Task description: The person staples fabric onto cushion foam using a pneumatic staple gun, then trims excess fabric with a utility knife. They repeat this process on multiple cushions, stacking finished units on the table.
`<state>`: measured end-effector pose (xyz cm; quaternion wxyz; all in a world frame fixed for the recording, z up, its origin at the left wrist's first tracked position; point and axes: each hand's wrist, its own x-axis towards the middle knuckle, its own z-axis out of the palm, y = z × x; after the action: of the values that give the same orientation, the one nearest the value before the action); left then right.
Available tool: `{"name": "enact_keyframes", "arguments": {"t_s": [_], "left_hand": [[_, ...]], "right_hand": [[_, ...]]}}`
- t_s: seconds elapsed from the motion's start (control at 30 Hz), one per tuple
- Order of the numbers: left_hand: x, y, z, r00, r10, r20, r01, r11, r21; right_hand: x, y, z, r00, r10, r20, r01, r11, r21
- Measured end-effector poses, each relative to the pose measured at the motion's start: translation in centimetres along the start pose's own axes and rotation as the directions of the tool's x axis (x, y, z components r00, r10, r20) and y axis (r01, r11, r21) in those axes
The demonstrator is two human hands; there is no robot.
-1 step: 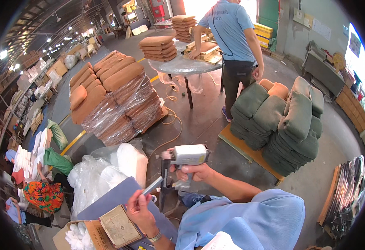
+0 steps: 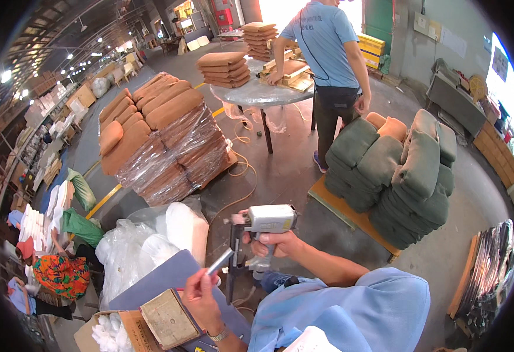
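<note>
My right hand (image 2: 277, 242) is wrapped round the grip of a silver-grey pneumatic staple gun (image 2: 271, 218). The gun's long dark magazine (image 2: 235, 258) points down. In my left hand (image 2: 203, 299), thumb and fingers pinch a short silver strip of staples (image 2: 220, 261), tilted up toward the magazine. Its upper end is close beside the magazine; whether they touch, I cannot tell. Below my left hand are a blue-grey board (image 2: 177, 271) and a worn, flat box (image 2: 169, 317).
An open carton (image 2: 132, 331) with white stuffing and plastic-wrapped white foam (image 2: 189, 226) lie to the left. Brown cushions (image 2: 166, 108) and green cushions (image 2: 380, 152) stand stacked on pallets ahead. A co-worker (image 2: 327, 47) stands by a round table (image 2: 257, 97). A hose (image 2: 233, 202) trails across the floor.
The staple gun and my right hand have shifted slightly right. My left hand has moved a little the same way, with the strip still pinched in it.
</note>
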<state>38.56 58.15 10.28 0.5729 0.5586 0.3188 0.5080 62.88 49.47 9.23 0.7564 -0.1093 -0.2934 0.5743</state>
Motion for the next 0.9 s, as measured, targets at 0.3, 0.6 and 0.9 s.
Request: {"name": "enact_keyframes", "arguments": {"t_s": [0.3,0.6,0.9], "left_hand": [[-4.2,0.5,-2.4,0.997,0.019,0.070,-0.032,0.980,0.197],[-11.0,5.7,0.2,0.974,0.226,-0.029,-0.200,0.907,0.370],[-22.8,8.1,3.9,0.971,0.227,-0.075,-0.163,0.857,0.489]], "right_hand": [[-4.6,2.1,-1.5,0.987,0.157,-0.040,-0.154,0.987,0.053],[-8.2,-1.5,0.0,0.960,0.258,0.109,-0.271,0.954,0.125],[-19.7,-0.5,0.6,0.911,0.411,0.016,-0.407,0.894,0.187]]}}
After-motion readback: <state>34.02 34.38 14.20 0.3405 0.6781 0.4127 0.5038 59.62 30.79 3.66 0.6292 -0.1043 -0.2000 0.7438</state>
